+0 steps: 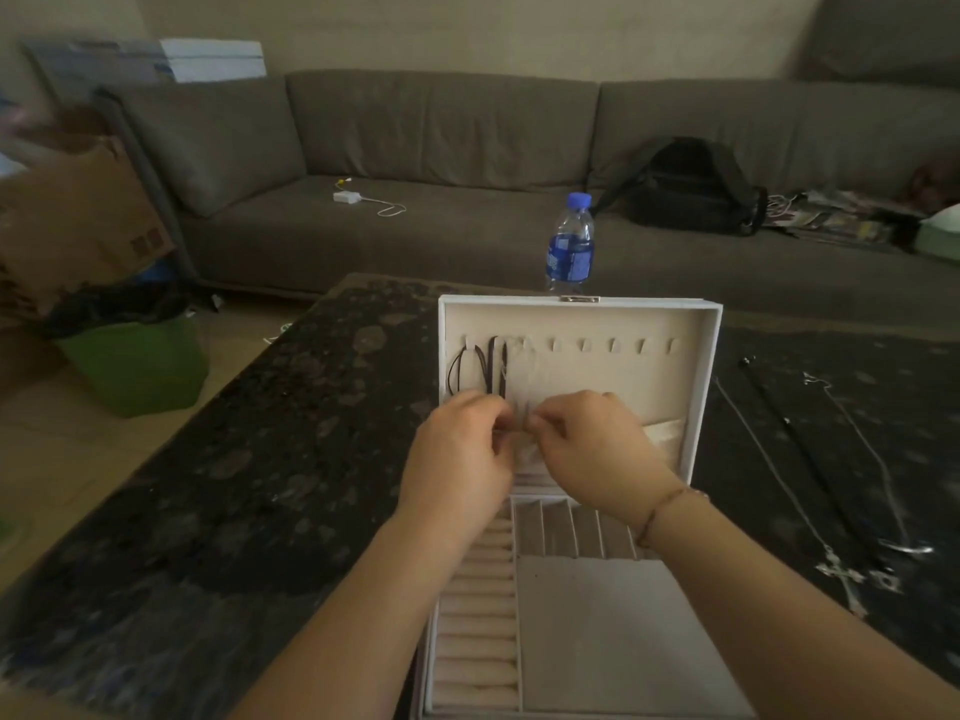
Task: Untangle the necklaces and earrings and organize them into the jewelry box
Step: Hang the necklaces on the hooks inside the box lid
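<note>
Hands: left hand (460, 449) and right hand (592, 446) pinch something thin together, can't tell what
Jewelry box (709, 366): open, table's near edge
Dark cords (491, 371): on lid's left hooks
Loose necklaces (810, 470): table, right of box

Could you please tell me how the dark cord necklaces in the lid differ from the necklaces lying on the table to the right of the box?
The dark cord necklaces hang from hooks in the upright lid; the table necklaces lie flat on the dark table. The cords are brown and thick; most of the table ones are thin, silvery chains, and one bears a cross pendant. All are untangled strands.
</note>
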Tool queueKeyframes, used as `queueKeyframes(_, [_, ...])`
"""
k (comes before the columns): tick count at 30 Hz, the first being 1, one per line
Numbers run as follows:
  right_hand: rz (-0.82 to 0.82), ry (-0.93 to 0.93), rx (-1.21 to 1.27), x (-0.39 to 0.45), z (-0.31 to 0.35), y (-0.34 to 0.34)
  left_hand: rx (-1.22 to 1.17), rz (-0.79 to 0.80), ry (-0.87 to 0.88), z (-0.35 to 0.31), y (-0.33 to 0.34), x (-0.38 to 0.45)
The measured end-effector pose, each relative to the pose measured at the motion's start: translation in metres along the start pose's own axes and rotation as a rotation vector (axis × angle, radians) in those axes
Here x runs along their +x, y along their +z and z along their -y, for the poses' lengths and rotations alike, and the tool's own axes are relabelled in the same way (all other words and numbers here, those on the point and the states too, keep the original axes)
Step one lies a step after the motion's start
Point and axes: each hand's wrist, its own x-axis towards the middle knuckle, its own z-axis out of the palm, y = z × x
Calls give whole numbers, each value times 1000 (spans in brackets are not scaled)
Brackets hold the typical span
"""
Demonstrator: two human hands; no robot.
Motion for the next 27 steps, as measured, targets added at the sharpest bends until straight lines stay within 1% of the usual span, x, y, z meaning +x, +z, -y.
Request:
queueKeyframes(3, [26, 45, 151, 1, 0, -6, 66, 36, 12, -3, 0, -4])
queueKeyframes(5, [13, 87, 252, -2, -6, -12, 105, 52, 14, -5, 1, -5])
queueKeyframes(7, [-18, 71, 278, -6, -8, -14, 106, 65, 7, -6, 2, -5])
queueKeyframes(10, [-49, 27, 143, -8, -1, -9, 65, 66, -13, -7, 1, -4])
queueKeyframes(12, [-120, 48, 80, -5, -2, -8, 44, 71, -8, -8, 0, -5])
queueKeyframes(15, [-305, 72, -46, -1, -2, -13, 37, 76, 3, -9, 0, -6])
queueKeyframes(17, [-449, 0, -71, 2, -5, -15, 43, 71, -1, -9, 0, -6])
queueKeyframes(18, [-487, -55, -61, 4, -5, -15, 48, 67, -2, -9, 0, -6])
queueKeyframes(20, [-506, -150, -65, 8, -5, -15, 54, 58, -3, -11, 0, -5])
queueKeyframes(22, [-525, -202, -91, 13, -3, -13, 55, 54, -3, -11, 0, -5])
queueKeyframes(24, [-569, -225, -140, 18, -3, -10, 51, 50, -1, -11, 1, -4])
queueKeyframes(27, [-615, -202, -222, 26, -2, -8, 59, 46, 2, -9, 1, -4])
